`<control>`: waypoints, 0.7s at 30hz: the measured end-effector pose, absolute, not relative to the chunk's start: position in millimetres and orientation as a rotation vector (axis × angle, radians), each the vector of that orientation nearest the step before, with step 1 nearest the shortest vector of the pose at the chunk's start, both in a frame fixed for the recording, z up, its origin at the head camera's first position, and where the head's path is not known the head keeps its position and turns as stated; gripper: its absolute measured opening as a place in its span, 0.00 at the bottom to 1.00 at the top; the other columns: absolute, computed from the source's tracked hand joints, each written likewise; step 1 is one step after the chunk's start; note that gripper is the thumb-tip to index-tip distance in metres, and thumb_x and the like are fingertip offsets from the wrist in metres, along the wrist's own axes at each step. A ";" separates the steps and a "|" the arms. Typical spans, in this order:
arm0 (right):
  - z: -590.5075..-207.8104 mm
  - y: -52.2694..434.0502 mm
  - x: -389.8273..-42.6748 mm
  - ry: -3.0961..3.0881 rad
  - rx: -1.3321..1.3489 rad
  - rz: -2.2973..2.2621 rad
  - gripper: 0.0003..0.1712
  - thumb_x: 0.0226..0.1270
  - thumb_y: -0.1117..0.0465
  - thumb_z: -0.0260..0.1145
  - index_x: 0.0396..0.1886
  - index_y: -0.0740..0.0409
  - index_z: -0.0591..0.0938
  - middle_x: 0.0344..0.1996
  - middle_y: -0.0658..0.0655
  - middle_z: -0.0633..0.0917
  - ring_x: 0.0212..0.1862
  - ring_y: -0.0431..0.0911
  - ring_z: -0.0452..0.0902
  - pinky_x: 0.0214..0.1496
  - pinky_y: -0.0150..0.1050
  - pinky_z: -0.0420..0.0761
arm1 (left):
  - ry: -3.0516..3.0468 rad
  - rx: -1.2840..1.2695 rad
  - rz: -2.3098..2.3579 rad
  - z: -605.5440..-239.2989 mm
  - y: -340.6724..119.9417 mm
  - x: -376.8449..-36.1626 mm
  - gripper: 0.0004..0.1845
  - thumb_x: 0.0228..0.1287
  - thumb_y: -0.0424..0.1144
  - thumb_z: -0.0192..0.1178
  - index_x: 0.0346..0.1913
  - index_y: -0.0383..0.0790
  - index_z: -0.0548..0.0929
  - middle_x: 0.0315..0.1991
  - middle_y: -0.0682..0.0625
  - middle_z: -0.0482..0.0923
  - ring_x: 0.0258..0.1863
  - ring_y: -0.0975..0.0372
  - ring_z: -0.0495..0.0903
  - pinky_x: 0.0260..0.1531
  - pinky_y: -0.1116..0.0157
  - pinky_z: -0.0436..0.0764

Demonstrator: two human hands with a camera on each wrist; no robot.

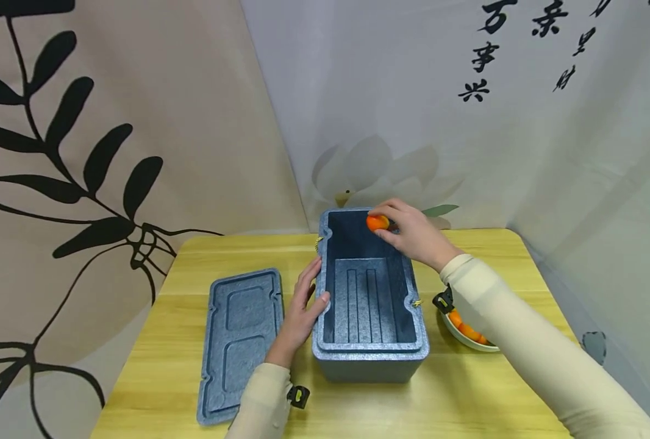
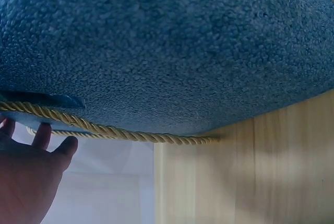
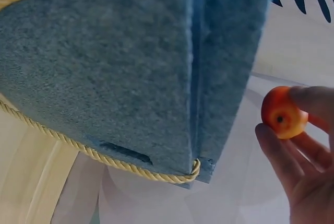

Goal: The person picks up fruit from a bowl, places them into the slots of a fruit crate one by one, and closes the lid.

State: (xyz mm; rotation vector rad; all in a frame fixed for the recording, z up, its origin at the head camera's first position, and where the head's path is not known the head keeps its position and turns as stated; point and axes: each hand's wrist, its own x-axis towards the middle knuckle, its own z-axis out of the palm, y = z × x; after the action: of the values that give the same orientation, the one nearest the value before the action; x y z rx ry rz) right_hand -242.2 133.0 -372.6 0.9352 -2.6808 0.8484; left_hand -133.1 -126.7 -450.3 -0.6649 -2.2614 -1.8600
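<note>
Right sleeve foremost, the right hand pinches an orange-red fruit in its fingertips, the box stretching lengthwise below them and nearward, the left hand resting with extended fingers at its left side.

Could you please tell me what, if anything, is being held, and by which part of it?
The right grip pinches a small red-orange fruit by its sides; the left grip only rests against the box at its left edge.
</note>
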 end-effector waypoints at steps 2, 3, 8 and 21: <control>-372.2 130.2 -243.6 -2.712 0.931 0.836 0.23 0.65 0.64 0.68 0.60 0.59 0.79 0.56 0.58 0.76 0.52 0.55 0.75 0.56 0.51 0.75 | -2.253 -0.665 -1.860 -450.8 -126.8 -132.7 0.31 0.68 0.24 0.50 0.73 0.24 0.56 0.74 0.31 0.50 0.73 0.41 0.48 0.63 0.35 0.53; -372.7 128.8 -244.2 -2.730 0.925 0.822 0.23 0.65 0.64 0.68 0.60 0.59 0.79 0.57 0.58 0.76 0.53 0.55 0.75 0.56 0.51 0.75 | -2.252 -0.664 -1.860 -451.0 -127.1 -132.6 0.31 0.67 0.24 0.50 0.72 0.24 0.57 0.74 0.31 0.50 0.73 0.41 0.49 0.63 0.35 0.53; -378.3 122.5 -247.1 -2.818 0.940 0.769 0.23 0.66 0.63 0.67 0.61 0.59 0.79 0.57 0.58 0.76 0.52 0.55 0.75 0.57 0.51 0.75 | -2.253 -0.651 -1.855 -449.5 -130.2 -132.6 0.32 0.67 0.25 0.51 0.72 0.24 0.58 0.74 0.31 0.51 0.72 0.42 0.51 0.61 0.35 0.56; -389.9 119.5 -250.9 -2.817 1.013 0.702 0.20 0.67 0.66 0.65 0.59 0.60 0.80 0.58 0.59 0.75 0.56 0.56 0.73 0.58 0.51 0.74 | -2.239 -0.662 -1.864 -448.5 -128.8 -134.1 0.31 0.66 0.24 0.52 0.71 0.22 0.58 0.73 0.30 0.51 0.72 0.41 0.51 0.62 0.36 0.56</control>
State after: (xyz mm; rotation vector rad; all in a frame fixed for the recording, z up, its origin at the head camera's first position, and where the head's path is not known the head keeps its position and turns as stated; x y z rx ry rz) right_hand -250.9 119.5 -389.9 1.0131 -2.8175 0.7024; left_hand -134.1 -128.8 -448.5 -0.6624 -2.2389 -1.8644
